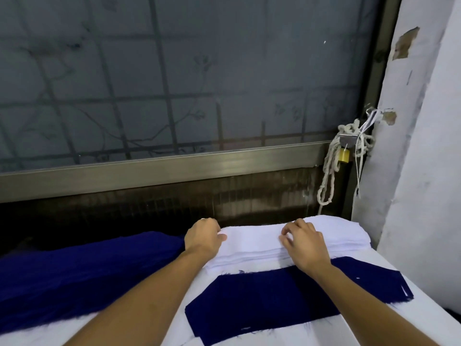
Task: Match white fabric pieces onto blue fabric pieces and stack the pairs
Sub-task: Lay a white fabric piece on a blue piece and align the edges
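A thick stack of white fabric pieces [254, 242] lies at the back of the table, below the window. My left hand [203, 237] grips the stack's left end, fingers curled over its far edge. My right hand [303, 242] sits on top of the stack toward its middle, fingertips pinching the top white layer. A single dark blue fabric piece [274, 298] lies flat in front of the stack, under my right forearm. To the left spreads a larger pile of blue fabric [74, 275].
The table is covered in white cloth [149, 330]. A window frame [174, 166] runs just behind the stack. A white wall [424, 171] stands close on the right, with a knotted rope and a brass padlock [344, 156] at the corner.
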The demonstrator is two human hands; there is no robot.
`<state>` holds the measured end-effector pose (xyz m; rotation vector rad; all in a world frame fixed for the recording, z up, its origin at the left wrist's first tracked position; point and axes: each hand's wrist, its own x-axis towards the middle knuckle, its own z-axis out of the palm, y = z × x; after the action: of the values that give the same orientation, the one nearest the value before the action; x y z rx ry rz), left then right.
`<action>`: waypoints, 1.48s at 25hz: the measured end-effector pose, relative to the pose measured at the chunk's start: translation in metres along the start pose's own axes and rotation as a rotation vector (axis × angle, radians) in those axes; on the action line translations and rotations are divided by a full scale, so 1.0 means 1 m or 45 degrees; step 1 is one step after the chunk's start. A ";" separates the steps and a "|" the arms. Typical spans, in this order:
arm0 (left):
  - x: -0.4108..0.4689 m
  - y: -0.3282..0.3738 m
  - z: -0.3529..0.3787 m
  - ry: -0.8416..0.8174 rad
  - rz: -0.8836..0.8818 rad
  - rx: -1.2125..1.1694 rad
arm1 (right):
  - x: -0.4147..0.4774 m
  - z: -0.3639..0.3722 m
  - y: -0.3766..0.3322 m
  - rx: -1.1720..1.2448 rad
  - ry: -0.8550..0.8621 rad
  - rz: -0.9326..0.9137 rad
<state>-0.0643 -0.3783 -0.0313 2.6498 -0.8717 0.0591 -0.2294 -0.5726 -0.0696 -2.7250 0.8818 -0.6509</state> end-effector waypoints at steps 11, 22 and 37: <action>0.004 0.003 -0.004 0.044 -0.117 -0.276 | 0.001 0.007 0.006 -0.046 -0.048 0.011; -0.001 -0.001 -0.003 0.074 0.073 -0.261 | 0.001 0.008 0.007 -0.041 -0.096 0.031; -0.007 0.014 0.003 -0.136 0.344 -0.250 | 0.001 0.010 0.004 -0.045 -0.102 0.065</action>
<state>-0.0781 -0.3856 -0.0312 2.3580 -1.2010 -0.0979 -0.2258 -0.5755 -0.0792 -2.7282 0.9489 -0.5176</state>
